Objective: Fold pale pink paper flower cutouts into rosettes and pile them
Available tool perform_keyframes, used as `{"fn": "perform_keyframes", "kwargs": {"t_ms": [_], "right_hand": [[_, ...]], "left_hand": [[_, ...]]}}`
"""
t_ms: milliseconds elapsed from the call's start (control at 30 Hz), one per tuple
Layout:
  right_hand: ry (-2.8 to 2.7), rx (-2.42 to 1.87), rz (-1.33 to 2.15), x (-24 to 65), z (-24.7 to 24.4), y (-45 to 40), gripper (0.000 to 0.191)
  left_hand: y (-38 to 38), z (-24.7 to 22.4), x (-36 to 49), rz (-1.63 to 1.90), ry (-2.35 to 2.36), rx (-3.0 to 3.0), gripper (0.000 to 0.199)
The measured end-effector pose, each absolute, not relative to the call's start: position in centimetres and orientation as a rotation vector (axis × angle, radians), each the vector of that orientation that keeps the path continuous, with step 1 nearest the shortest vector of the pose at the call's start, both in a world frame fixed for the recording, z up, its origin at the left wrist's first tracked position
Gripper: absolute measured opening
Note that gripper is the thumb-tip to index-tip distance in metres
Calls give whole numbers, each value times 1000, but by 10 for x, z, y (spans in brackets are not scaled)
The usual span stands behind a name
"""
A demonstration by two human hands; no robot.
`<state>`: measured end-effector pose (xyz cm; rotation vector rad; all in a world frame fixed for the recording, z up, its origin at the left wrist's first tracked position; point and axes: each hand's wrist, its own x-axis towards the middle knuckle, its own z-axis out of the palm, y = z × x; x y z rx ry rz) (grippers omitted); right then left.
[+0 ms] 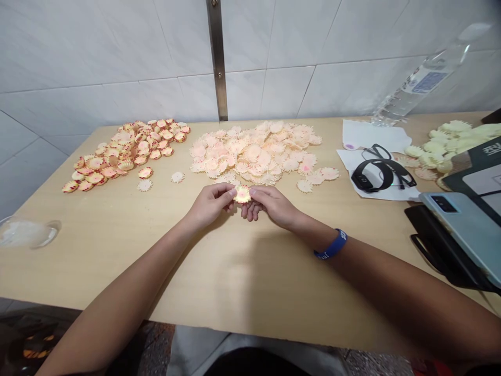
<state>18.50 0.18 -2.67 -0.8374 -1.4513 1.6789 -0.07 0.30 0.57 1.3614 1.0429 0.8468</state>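
Between both hands I hold a small flower-shaped piece (242, 194), yellowish with a pink centre and a red-tinged jagged rim. My left hand (213, 204) pinches its left edge between thumb and forefinger. At its right edge, the thumb and fingers of my right hand (274, 205) grip it, the other fingers curled below. Just behind my hands spreads a heap of pale pink scalloped discs (254, 151). Off to the left lies a pile of thicker yellow flower pieces with red edges (129, 149). A few single discs (177, 177) sit between the piles.
A clear cup (29, 233) stands at the left. On the right are papers (376, 137), a black watch band (373, 176), glasses (376, 152), a tilted-looking water bottle (426, 78), pale green discs (446, 143) and a phone (465, 230) on a black object. A tiled wall rises behind the table.
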Motion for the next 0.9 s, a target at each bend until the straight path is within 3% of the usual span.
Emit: {"fn": "perform_keyframes", "kwargs": {"t_ms": [567, 900], "right_hand": [[-1453, -778, 1629, 188, -25, 1, 53], [-1577, -756, 1664, 186, -25, -1, 46]], "left_hand": [[4, 8, -3, 877, 963, 1299, 44], [2, 8, -2, 907, 942, 1475, 32]]}}
